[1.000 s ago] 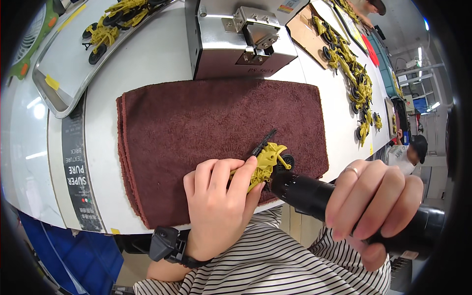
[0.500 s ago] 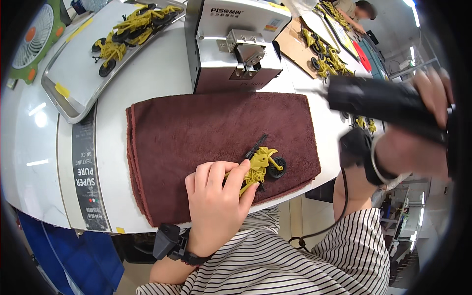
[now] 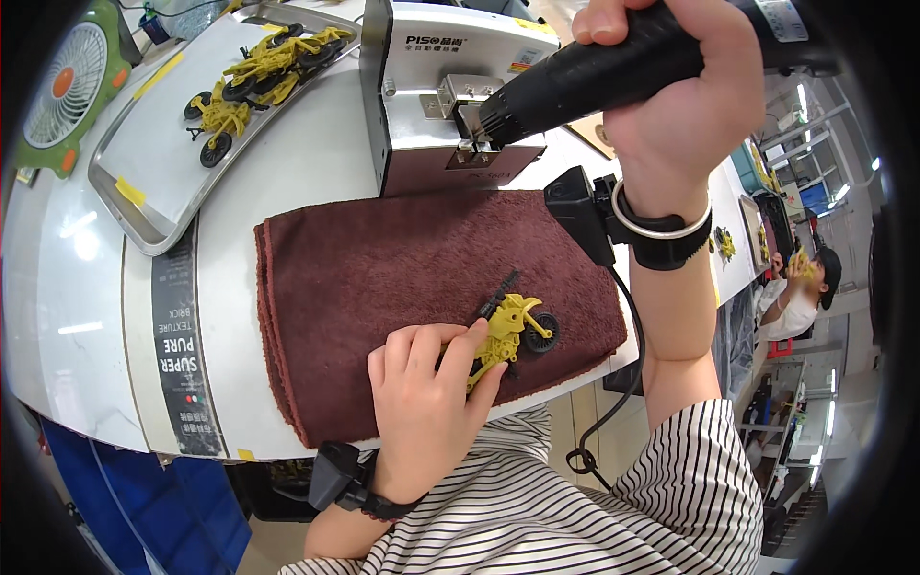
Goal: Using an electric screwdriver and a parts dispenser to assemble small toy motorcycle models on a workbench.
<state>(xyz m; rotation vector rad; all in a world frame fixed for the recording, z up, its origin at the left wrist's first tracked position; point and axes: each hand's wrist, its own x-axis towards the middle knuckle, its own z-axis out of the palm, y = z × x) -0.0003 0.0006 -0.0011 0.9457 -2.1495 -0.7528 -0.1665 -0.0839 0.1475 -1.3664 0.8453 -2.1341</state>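
A yellow toy motorcycle [image 3: 505, 328] with a black wheel lies on a folded brown towel [image 3: 383, 259]. My left hand [image 3: 426, 383] holds its rear part against the cloth, thumb and fingers closed round it; the hand hides that end. My right hand [image 3: 685, 105] is wrapped round a black electric screwdriver [image 3: 594, 81]. The screwdriver's front end meets the metal pick-up bracket [image 3: 470, 120] of a silver screw feeder [image 3: 407, 86] behind the towel. Its bit's tip is too small to make out there.
At the far left stands a metal tray [image 3: 144, 182] with several yellow toy motorcycles [image 3: 273, 72]. A green fan [image 3: 72, 91] is beside it. A cable [image 3: 628, 383] hangs below my right wrist. Another person [image 3: 800, 287] is at the far right.
My right hand has swung the screwdriver leftward from the right side to the screw feeder. My left hand keeps the toy motorcycle in nearly the same place.
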